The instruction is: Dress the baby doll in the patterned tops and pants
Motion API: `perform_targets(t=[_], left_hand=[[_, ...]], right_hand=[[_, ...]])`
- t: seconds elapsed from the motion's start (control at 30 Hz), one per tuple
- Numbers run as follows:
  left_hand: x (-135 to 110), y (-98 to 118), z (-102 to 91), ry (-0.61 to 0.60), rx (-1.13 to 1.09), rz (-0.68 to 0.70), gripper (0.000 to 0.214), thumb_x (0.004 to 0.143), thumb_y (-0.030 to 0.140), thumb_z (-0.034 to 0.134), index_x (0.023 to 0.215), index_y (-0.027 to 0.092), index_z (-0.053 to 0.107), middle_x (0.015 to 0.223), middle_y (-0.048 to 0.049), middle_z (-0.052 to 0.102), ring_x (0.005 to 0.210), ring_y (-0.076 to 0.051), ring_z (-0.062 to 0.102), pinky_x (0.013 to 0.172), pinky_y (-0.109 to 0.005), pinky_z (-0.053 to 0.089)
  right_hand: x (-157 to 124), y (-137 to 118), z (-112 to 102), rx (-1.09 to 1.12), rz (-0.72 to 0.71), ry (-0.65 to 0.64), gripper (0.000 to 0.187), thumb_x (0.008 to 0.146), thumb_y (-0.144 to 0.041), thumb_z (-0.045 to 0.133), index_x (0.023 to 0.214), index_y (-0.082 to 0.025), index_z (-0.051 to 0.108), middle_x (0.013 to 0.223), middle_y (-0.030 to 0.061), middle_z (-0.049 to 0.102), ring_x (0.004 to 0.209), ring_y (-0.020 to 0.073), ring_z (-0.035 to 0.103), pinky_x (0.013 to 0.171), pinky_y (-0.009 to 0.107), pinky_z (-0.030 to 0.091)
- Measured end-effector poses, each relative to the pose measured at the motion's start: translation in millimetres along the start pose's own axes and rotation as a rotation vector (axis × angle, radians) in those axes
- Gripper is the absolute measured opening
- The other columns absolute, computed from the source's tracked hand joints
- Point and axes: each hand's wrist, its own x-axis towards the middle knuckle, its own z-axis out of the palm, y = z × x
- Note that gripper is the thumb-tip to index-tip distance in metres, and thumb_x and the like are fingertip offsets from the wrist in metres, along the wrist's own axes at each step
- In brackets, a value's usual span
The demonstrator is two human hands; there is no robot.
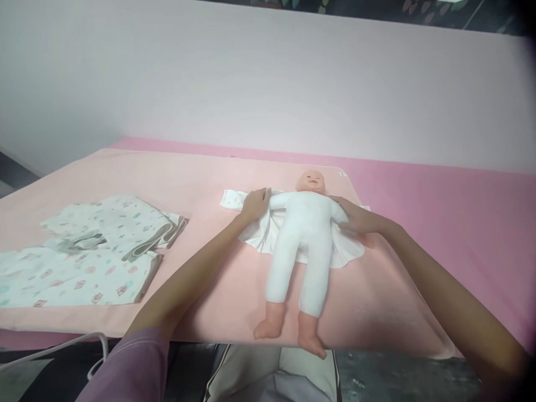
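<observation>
Touching doll point(300, 234): left hand point(254, 204), right hand point(357, 219)

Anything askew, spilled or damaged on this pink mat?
Nothing spilled or damaged. The doll lies slightly slanted, its feet at the near edge of the mat, one just past it. The folded clothes lie tidy.

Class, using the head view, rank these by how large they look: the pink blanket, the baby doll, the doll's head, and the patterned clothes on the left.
1. pink blanket
2. patterned clothes, though the frame edge cuts them off
3. baby doll
4. doll's head, clearly smallest
</observation>
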Motion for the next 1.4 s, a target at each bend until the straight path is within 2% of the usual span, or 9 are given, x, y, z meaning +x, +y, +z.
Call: perform_targets(t=[0.2,0.47,0.6,0.7,0.8,0.9,1.1,1.27,1.4], left_hand=[[7,-2,-1.7,-0.001,-0.005,0.031,0.055,0.117,0.047,0.029,0.081,0.023,0.061,0.09,-0.0117,0.078,0.084,-0.029,0.07,0.075,-0.037,0.041],[27,2,-10.2,-0.075,0.08,-0.029,0.056,0.117,0.049,0.026,0.096,0.021,0.07,0.109,-0.0164,0.081,0.102,-0.034,0.073,0.086,-0.039,0.047],[21,-3,-10.9,-0.14,0.061,-0.008,0.056,0.115,0.053,0.026,0.12,0.021,0.071,0.125,-0.017,0.078,0.118,-0.037,0.07,0.101,-0.047,0.049],[15,6,-14.9,0.028,0.003,0.027,0.054,0.11,0.056,0.042,0.145,0.02,0.061,0.153,-0.0181,0.065,0.142,-0.039,0.056,0.118,-0.054,0.044],[16,41,-11.3,0.132,-0.035,0.272,0.057,0.104,0.055,0.058,0.149,0.019,0.057,0.159,-0.0163,0.059,0.148,-0.037,0.049,0.126,-0.052,0.039],[26,99,10.2,-0.105,0.008,0.609,0.048,0.104,0.049,0.061,0.142,0.02,0.063,0.153,-0.0145,0.064,0.145,-0.032,0.053,0.127,-0.047,0.038],[44,175,62.2,-0.523,0.333,0.62,0.044,0.112,0.042,0.044,0.137,0.015,0.069,0.138,-0.0196,0.073,0.13,-0.035,0.063,0.114,-0.05,0.045],[38,161,60.4,-0.219,0.2,0.536,0.055,0.112,0.06,0.045,0.119,0.013,0.073,0.126,-0.0221,0.072,0.124,-0.039,0.06,0.106,-0.05,0.047],[30,146,43.1,-0.074,0.066,0.53,0.051,0.108,0.062,0.055,0.099,0.017,0.074,0.105,-0.0157,0.07,0.108,-0.033,0.06,0.098,-0.046,0.048]], right_hand=[[16,-8,21,-0.022,-0.023,0.217,0.064,0.096,-0.031,0.059,0.16,-0.026,0.054,0.16,0.0116,0.063,0.144,0.0393,0.062,0.12,0.06,0.051],[96,-25,8,-0.04,-0.19,0.087,0.062,0.095,-0.031,0.059,0.156,-0.024,0.06,0.16,0.0095,0.064,0.14,0.0364,0.063,0.119,0.054,0.051],[75,-28,29,-0.34,-0.054,0.255,0.057,0.096,-0.032,0.059,0.152,-0.02,0.063,0.147,0.0165,0.069,0.135,0.0417,0.059,0.117,0.061,0.046],[34,-39,61,-0.428,0.023,0.523,0.042,0.104,-0.03,0.051,0.142,-0.017,0.064,0.138,0.0207,0.068,0.13,0.0416,0.057,0.112,0.058,0.046],[1,-44,89,-0.295,0.027,0.476,0.03,0.102,-0.023,0.049,0.129,-0.02,0.061,0.125,0.017,0.069,0.116,0.0364,0.062,0.099,0.05,0.052],[-6,-33,101,-0.136,0.133,0.415,0.019,0.095,-0.025,0.054,0.113,-0.024,0.057,0.113,0.0133,0.07,0.105,0.0337,0.064,0.09,0.046,0.055],[5,-9,98,-0.081,0.258,0.463,0.017,0.097,-0.041,0.058,0.099,-0.025,0.052,0.1,0.0132,0.07,0.097,0.0343,0.066,0.084,0.045,0.055],[12,-9,83,-0.218,0.391,0.374,0.028,0.102,-0.045,0.057,0.116,-0.022,0.054,0.117,0.0169,0.07,0.101,0.0359,0.069,0.08,0.044,0.052],[23,1,66,-0.27,0.456,0.265,0.016,0.105,-0.038,0.055,0.098,-0.024,0.053,0.096,0.0126,0.069,0.087,0.0322,0.067,0.078,0.041,0.046]])
